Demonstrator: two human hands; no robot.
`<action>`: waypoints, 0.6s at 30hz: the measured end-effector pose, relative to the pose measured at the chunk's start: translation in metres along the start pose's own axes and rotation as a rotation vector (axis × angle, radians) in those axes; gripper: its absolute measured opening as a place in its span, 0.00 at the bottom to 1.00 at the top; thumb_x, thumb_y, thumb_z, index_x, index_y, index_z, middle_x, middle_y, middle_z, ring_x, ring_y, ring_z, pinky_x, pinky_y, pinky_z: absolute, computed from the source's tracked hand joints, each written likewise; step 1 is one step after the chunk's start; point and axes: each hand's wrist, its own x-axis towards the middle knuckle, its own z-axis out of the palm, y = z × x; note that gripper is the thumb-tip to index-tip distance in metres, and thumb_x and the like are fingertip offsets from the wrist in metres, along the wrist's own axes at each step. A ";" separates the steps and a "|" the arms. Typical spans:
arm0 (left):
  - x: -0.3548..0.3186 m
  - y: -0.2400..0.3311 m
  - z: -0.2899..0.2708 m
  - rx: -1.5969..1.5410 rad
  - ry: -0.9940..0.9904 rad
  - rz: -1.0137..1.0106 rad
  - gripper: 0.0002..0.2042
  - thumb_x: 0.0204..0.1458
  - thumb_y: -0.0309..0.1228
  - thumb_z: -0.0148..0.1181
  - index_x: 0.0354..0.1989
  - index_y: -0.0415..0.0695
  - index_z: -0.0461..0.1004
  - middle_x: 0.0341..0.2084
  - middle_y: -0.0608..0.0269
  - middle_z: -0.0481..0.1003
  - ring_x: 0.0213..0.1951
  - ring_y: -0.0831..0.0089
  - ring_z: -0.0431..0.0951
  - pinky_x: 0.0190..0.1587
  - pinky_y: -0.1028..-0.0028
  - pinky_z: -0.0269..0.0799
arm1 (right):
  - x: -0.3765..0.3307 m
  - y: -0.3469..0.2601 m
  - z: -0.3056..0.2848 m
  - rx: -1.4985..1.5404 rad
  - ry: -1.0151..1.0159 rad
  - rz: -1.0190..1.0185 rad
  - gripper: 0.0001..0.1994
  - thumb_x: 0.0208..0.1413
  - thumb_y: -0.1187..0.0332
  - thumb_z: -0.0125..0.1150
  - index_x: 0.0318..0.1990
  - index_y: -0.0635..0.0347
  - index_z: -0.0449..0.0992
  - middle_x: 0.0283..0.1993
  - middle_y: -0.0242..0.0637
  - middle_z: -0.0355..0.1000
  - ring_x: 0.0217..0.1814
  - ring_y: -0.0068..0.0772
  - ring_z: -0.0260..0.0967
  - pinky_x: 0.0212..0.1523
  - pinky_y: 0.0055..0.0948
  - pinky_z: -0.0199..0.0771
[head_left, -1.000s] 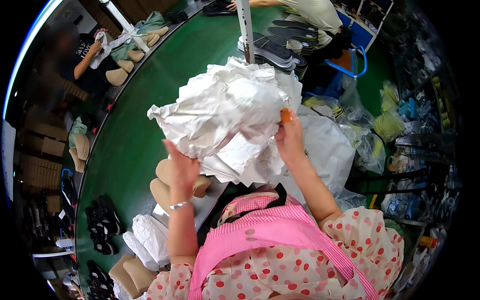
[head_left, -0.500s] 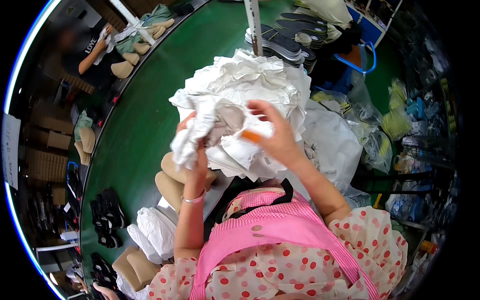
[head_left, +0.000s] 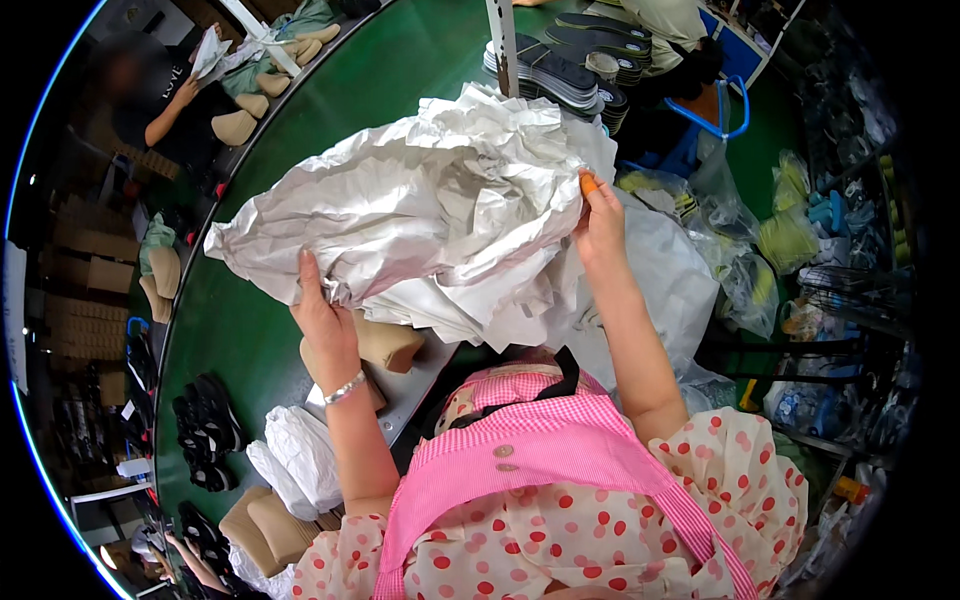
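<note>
You spread crumpled white tissue paper point(head_left: 420, 215) wide again after bunching it; left hand point(head_left: 325, 320) and right hand point(head_left: 598, 222) gripped opposite wrinkled edges above beige shoe lasts point(head_left: 385, 345).

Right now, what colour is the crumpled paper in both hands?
White, the crumpled paper shows best in the head view, held between the left hand and right hand.

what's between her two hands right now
In the head view, a spread sheet of crumpled white paper spans from the left hand to the right hand; both grip its edges.
</note>
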 end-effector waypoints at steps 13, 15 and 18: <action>0.049 0.047 -0.124 -0.036 0.112 -0.162 0.19 0.52 0.33 0.58 0.50 0.38 0.66 0.47 0.55 0.71 0.46 0.60 0.73 0.48 0.61 0.71 | 0.053 -0.007 0.019 -0.641 0.064 -0.506 0.07 0.57 0.72 0.50 0.38 0.63 0.73 0.34 0.28 0.69 0.35 0.17 0.61 0.38 0.17 0.61; 0.056 0.073 -0.147 -0.071 0.134 -0.237 0.19 0.52 0.34 0.57 0.49 0.39 0.67 0.46 0.54 0.72 0.46 0.59 0.73 0.48 0.60 0.72 | 0.054 0.002 0.051 -0.678 -0.073 -0.507 0.07 0.56 0.72 0.51 0.38 0.63 0.73 0.35 0.28 0.69 0.35 0.16 0.62 0.36 0.17 0.61; 0.061 0.098 -0.165 -0.132 0.143 -0.242 0.18 0.52 0.36 0.56 0.49 0.39 0.68 0.44 0.54 0.73 0.45 0.58 0.74 0.46 0.58 0.73 | 0.044 0.031 0.111 -0.711 -0.272 -0.471 0.07 0.56 0.71 0.51 0.39 0.62 0.74 0.35 0.29 0.70 0.34 0.16 0.63 0.34 0.16 0.62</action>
